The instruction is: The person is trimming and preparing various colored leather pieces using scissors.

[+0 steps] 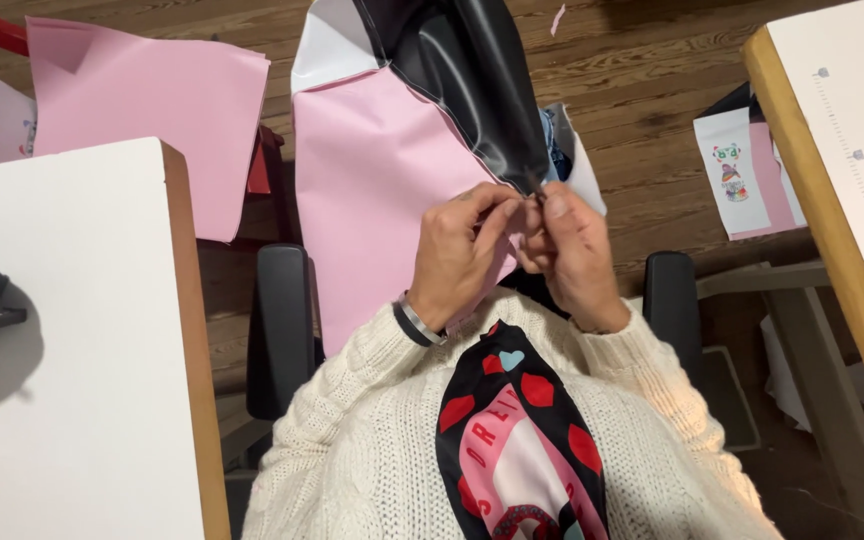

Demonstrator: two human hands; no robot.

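Both hands are up close in front of the chest, fingertips meeting at the lower tip of a glossy black sheet [472, 70] that hangs down from above. The left hand [460, 250] pinches that tip with fingers pressed together, and the right hand [570, 255] pinches it from the other side, the two hands touching. Behind the left hand lies a large pink sheet [372, 190], edge to edge with the black one. No container shows here. A second pink sheet [142, 110] drapes off to the left, above a white tabletop [72, 330] with a wooden edge. Another tabletop [842, 180] sits right. Wooden plank floor [652, 90] below, black chair armrests [282, 320] either side.
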